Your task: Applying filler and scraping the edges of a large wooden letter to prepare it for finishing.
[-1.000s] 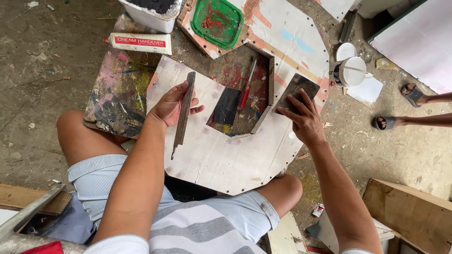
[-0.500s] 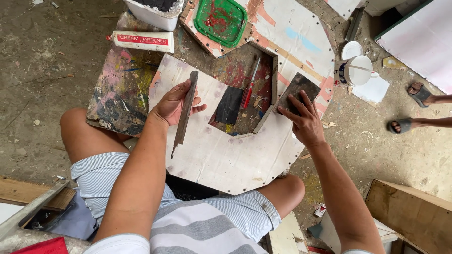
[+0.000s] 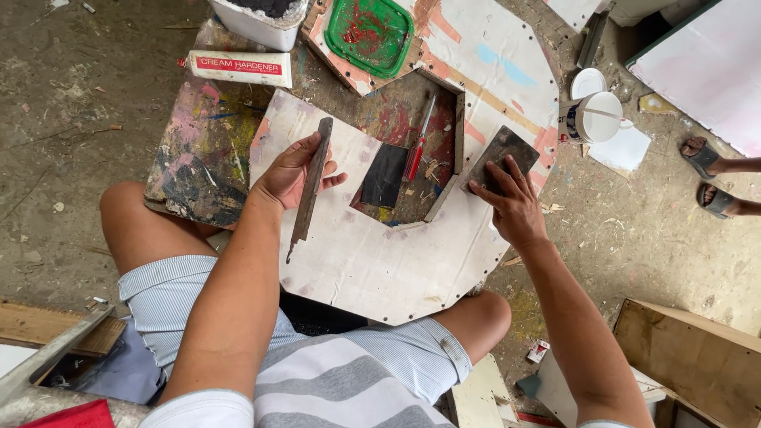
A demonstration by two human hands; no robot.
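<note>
A white cut-out board (image 3: pixel 380 261) with a notch rests across my knees. My left hand (image 3: pixel 289 170) grips a long dark flat metal strip (image 3: pixel 307 194) that lies lengthwise on the board's left arm. My right hand (image 3: pixel 511 202) presses fingers spread on a dark rectangular block (image 3: pixel 495 154) at the board's right arm. Inside the notch lie a black sheet (image 3: pixel 384 174) and a red-handled screwdriver (image 3: pixel 416 150).
A paint-stained board (image 3: pixel 194 158) lies at left, with a white tube (image 3: pixel 242 69) and a white tub (image 3: pixel 258 20) above. A green lid (image 3: pixel 369 32) sits on a round panel. A white cup (image 3: pixel 598 117) stands at right. Another person's sandalled feet (image 3: pixel 713 178) are at the right edge.
Both hands keep their hold. My right hand and the block have shifted slightly along the board's right arm; the other person's feet have moved.
</note>
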